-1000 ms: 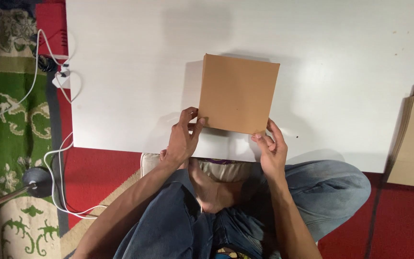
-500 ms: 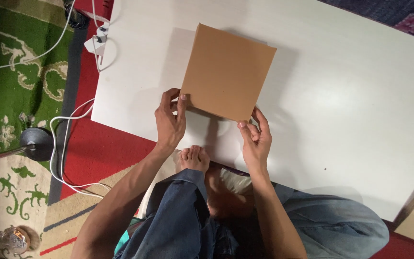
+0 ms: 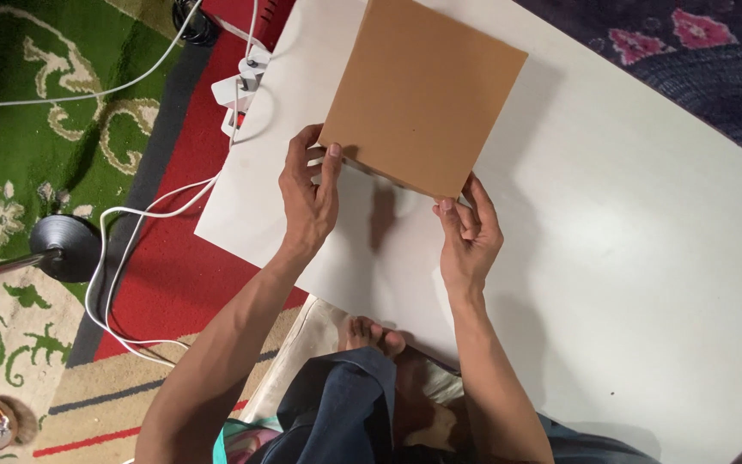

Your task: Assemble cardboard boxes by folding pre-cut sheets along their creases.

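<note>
Both hands pinch brown cardboard sheet (image 3: pixel 422 90) near corners: left hand (image 3: pixel 309 199), right hand (image 3: pixel 469 236); white table (image 3: pixel 629 249) open rightward.

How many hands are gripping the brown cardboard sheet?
2. The left hand pinches the brown cardboard sheet at its near-left corner; the right hand pinches its near-right corner, over the white table.

The cardboard sheet (image 3: pixel 427 90) lies on the table (image 3: pixel 629 258) toward twelve o'clock. The left hand (image 3: pixel 309 196) sits at its seven o'clock corner, the right hand (image 3: pixel 470 236) at five. A power strip (image 3: pixel 240 90) lies at nine, off the table's edge.
</note>
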